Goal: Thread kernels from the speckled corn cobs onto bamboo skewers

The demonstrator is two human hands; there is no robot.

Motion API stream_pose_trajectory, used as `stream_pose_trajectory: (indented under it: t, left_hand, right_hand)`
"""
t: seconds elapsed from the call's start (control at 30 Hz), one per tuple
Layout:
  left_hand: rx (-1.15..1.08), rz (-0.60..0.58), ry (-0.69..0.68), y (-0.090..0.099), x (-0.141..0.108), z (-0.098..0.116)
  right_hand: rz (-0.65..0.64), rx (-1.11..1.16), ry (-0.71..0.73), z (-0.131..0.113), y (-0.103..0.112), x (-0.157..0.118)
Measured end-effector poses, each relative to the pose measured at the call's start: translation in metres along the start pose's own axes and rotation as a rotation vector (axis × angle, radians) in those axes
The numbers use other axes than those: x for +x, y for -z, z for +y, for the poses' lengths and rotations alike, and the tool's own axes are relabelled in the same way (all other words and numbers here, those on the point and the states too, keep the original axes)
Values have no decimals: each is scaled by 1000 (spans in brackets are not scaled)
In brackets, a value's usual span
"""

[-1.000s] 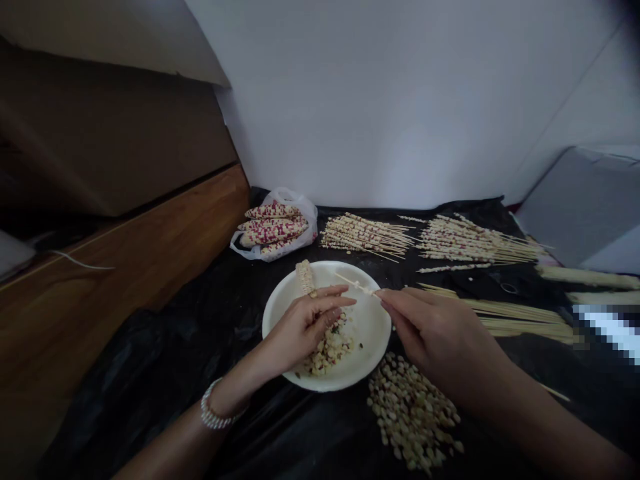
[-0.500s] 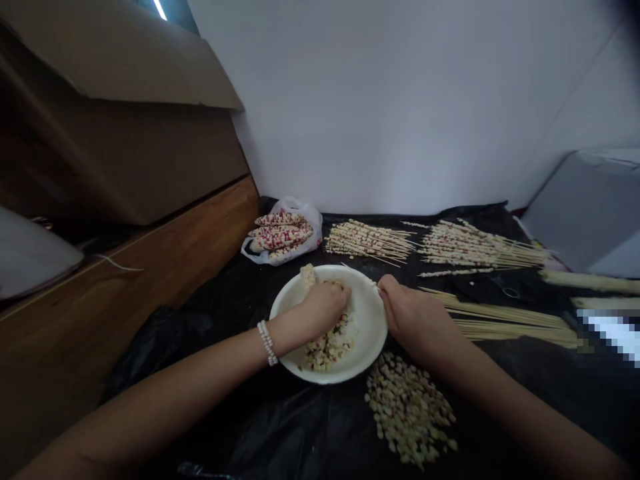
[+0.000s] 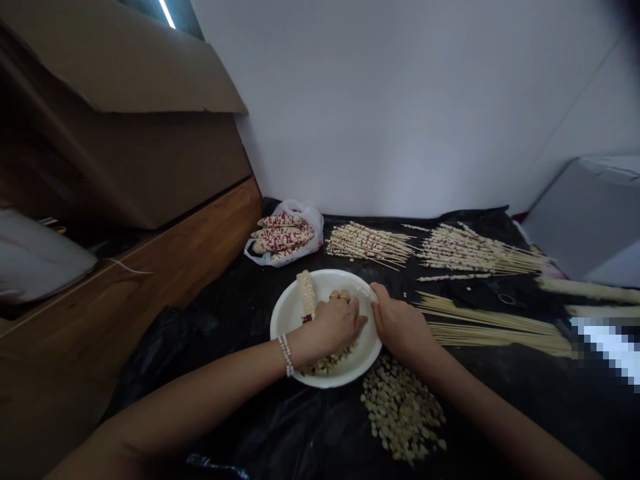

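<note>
A white bowl [image 3: 327,383] rests on black plastic sheeting, with loose corn kernels [image 3: 327,365] at its bottom. Inside the bowl, my left hand [image 3: 340,323] is closed over the kernels; what its fingers hold, if anything, is hidden. A mostly stripped corn cob [image 3: 305,293] leans in the bowl beside that hand. At the bowl's right rim, my right hand [image 3: 397,323] is closed, pinching a skewer threaded with pale kernels [image 3: 364,291] that points left over the bowl. A pile of pale kernels [image 3: 403,410] lies below my right hand.
Speckled corn cobs [image 3: 283,235] lie in a plastic bag behind the bowl. Two groups of threaded skewers [image 3: 367,243] lie near the white wall. Bare sticks [image 3: 495,323] are on the right. A cardboard box [image 3: 125,160] and wooden board [image 3: 220,233] stand at left.
My left hand has shifted right and down in the bowl, uncovering more of the cob. My right hand has moved slightly left, and the view has shifted a little.
</note>
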State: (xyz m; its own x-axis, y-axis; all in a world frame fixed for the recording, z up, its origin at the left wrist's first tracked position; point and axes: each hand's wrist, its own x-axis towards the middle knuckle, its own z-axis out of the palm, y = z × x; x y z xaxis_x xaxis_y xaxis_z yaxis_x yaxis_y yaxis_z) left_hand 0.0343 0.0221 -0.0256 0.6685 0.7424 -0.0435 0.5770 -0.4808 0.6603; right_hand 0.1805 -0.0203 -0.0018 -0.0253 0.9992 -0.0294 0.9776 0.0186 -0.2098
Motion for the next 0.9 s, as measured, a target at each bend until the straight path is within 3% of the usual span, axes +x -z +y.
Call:
stream_pose_trajectory:
  t: [0.1,0.17,0.37,0.67,0.9]
  left_hand:
    - [287,-40,-56,-5,-1,4]
    - [336,-70,-57,-7,-2,5]
    - [326,-109,-73,-5,-11,9]
    - [122,-265,-35,21,-17,10]
    - [102,-229,-29,16,-34,20]
  right_hand:
    - [-9,10,-6,-1,0,2]
    - [-15,20,-10,-1,0,3]
    - [-25,46,-2,-1,0,3]
    - [-55,49,-22,0,-2,7]
    - [-46,60,-26,0,-1,8]
